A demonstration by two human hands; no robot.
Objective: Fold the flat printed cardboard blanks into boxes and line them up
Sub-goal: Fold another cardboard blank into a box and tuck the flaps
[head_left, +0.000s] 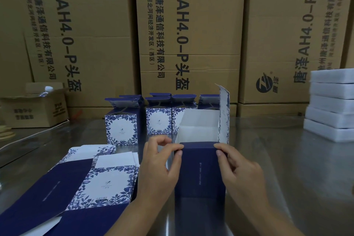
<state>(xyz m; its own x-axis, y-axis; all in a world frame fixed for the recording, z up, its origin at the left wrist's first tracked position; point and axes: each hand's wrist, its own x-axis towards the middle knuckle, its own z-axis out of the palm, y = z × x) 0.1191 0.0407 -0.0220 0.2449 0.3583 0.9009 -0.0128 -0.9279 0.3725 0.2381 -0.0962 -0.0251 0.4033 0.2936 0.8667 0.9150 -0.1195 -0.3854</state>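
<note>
A half-formed navy box (199, 170) stands on the table in front of me, its white inside open at the top and one floral flap (224, 109) sticking up on the right. My left hand (161, 166) pinches the box's near top left corner. My right hand (237, 168) pinches the near top right corner. A stack of flat blue-and-white printed blanks (80, 184) lies to the left. Several folded boxes (159, 119) stand in a row behind, with one folded box (121, 126) nearer at the left.
The work surface is a shiny metal table (287, 168). Large brown cartons (191, 34) form a wall at the back. A small open carton (34, 109) holding a bottle sits far left. White foam trays (331, 105) are stacked at the right.
</note>
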